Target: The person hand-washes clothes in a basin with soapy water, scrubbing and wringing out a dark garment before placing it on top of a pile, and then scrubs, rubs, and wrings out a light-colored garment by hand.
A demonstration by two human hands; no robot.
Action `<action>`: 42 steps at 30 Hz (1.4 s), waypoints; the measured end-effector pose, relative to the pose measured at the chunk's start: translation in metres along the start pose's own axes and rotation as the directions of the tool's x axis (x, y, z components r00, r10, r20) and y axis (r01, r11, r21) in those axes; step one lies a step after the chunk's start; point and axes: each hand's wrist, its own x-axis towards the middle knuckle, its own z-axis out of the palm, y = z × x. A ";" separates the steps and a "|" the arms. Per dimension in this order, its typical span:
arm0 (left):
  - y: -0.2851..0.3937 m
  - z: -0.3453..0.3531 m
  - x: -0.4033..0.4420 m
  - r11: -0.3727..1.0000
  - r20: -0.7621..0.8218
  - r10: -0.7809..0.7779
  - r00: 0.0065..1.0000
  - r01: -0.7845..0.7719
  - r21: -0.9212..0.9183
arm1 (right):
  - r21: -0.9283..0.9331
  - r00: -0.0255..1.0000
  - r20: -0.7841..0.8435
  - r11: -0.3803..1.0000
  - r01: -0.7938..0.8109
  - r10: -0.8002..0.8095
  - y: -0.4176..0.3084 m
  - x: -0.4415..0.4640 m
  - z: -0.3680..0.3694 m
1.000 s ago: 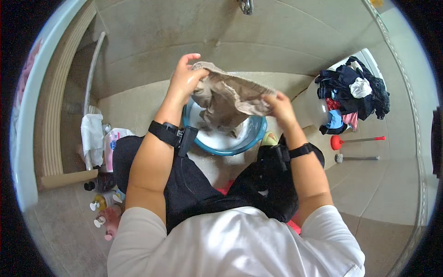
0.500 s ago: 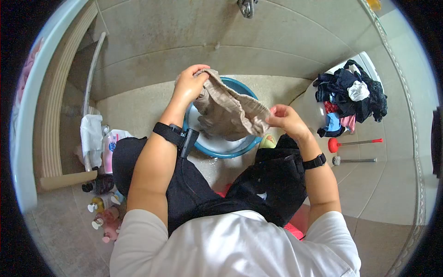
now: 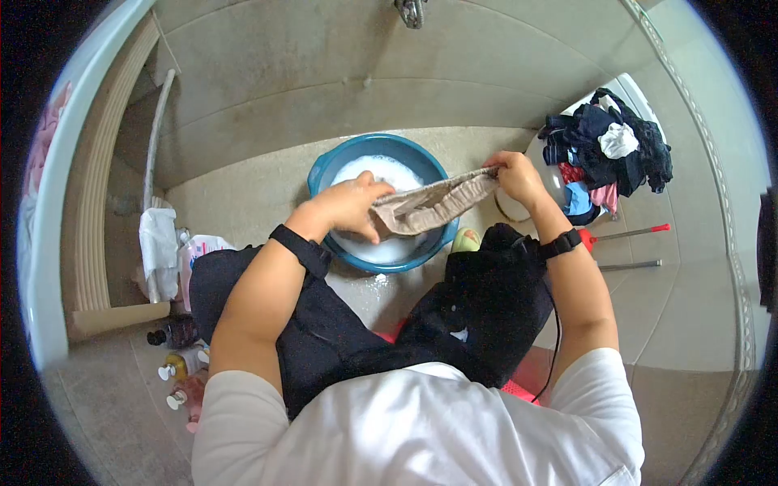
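A beige garment [image 3: 442, 202] with a gathered waistband is stretched sideways above a blue basin [image 3: 324, 166] of foamy water [image 3: 381, 170]. My right hand [image 3: 519, 178] is closed on its upper right end. At the other end is my left hand [image 3: 348, 206], thumb and fingers apart, with the fabric edge in the gap between them. Whether those fingers press on the cloth is hard to see. Part of the basin is hidden beneath the garment and my left hand.
Dark and coloured clothes [image 3: 604, 150] are heaped on a white surface at right. A red-headed plunger [image 3: 628, 234] lies close by. Pump bottles [image 3: 185, 362] stand at left beside a white bag [image 3: 158, 251]. A tap [image 3: 411, 11] projects from the far wall.
My left hand has come down and nearer, its fingers spreading from a grip. My right hand has risen slightly to the right with the waistband, uncovering more of the basin.
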 end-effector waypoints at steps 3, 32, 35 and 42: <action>-0.012 0.012 0.002 0.996 -0.062 -0.020 0.998 0.015 -0.086 | -0.283 0.993 0.101 0.959 -0.030 0.061 -0.024 -0.015 -0.011; -0.006 0.032 0.083 -0.592 0.232 -0.626 0.745 -0.259 -0.763 | 0.704 0.892 -0.236 0.565 0.430 -0.385 -0.103 0.030 0.105; -0.008 0.042 0.088 -0.776 -0.073 -0.096 0.993 -0.121 -0.619 | 0.268 0.883 -0.329 0.864 0.427 -0.335 -0.137 0.014 0.116; 0.001 0.069 0.108 -0.533 0.218 -0.716 0.663 -0.318 -0.785 | 0.527 0.969 -0.246 0.839 0.134 -0.001 -0.092 0.063 0.158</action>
